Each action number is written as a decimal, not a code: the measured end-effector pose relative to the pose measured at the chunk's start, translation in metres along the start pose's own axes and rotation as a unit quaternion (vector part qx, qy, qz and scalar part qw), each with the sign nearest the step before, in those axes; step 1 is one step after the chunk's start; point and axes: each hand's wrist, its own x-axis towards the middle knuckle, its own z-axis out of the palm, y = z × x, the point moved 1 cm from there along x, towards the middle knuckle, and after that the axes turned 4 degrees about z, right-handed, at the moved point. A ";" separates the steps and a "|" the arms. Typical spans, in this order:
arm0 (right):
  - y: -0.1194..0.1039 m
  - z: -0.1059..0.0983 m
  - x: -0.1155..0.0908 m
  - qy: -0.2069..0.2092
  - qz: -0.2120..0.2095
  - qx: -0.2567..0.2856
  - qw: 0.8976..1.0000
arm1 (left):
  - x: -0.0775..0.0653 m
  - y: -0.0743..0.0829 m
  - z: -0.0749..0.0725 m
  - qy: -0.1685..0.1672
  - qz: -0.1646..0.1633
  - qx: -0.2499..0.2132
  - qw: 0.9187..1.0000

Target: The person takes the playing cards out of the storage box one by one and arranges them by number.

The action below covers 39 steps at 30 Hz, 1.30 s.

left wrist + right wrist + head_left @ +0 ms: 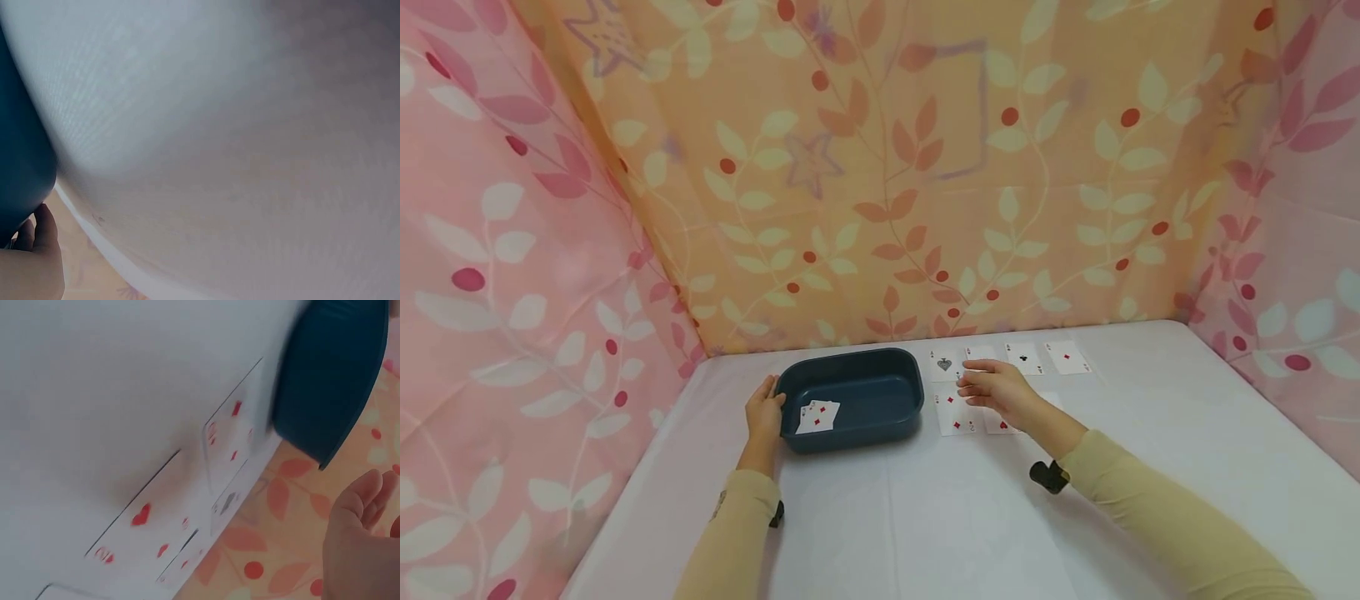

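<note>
A dark blue rectangular bin (857, 435) stands on the table, with a few overlapping playing cards (817, 417) in its left end; the top one shows red diamonds. My left hand (764, 410) holds the bin's left side at the rim. In the left wrist view its fingers (45, 228) bend against the bin's wall. My right hand (1000, 392) hovers right of the bin above cards laid in two rows, its fingers loosely extended and nothing seen in them. Nearest it lie a two of diamonds (951, 417) and a two of hearts (142, 515), partly covered in the head view.
The back row holds an ace of spades (943, 364), a partly hidden card, an ace of clubs (1023, 358) and an ace of diamonds (1067, 357). A white cloth (925, 517) covers the table. Patterned curtains (865, 167) enclose the back and sides.
</note>
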 end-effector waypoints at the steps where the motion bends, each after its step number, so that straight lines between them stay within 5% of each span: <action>1: 0.000 0.007 0.002 -0.006 0.000 0.008 1.000 | 0.000 0.001 0.001 -0.003 0.002 0.000 1.000; 15: 0.009 0.104 0.030 -0.046 -0.009 0.062 0.997 | -0.001 0.003 0.003 -0.001 0.005 0.015 1.000; 20: 0.016 0.144 0.043 -0.060 -0.015 -0.033 0.998 | -0.003 0.004 0.001 0.007 0.003 0.019 1.000; 23: 0.020 0.162 0.052 -0.079 -0.016 -0.127 0.989 | -0.004 0.004 -0.003 0.007 0.006 0.020 1.000; 28: 0.030 0.180 0.077 -0.123 -0.026 -0.271 0.954 | -0.004 0.005 -0.005 0.006 0.016 0.022 1.000; 31: 0.036 0.190 0.091 -0.130 -0.046 -0.361 0.922 | -0.003 0.004 -0.005 0.009 0.025 0.012 1.000; 35: 0.041 0.204 0.099 -0.101 -0.072 -0.487 0.864 | -0.003 0.001 -0.003 0.009 0.033 -0.010 0.999; 39: 0.042 0.210 0.104 -0.069 -0.068 -0.546 0.832 | -0.001 0.000 -0.003 0.008 0.039 -0.007 0.999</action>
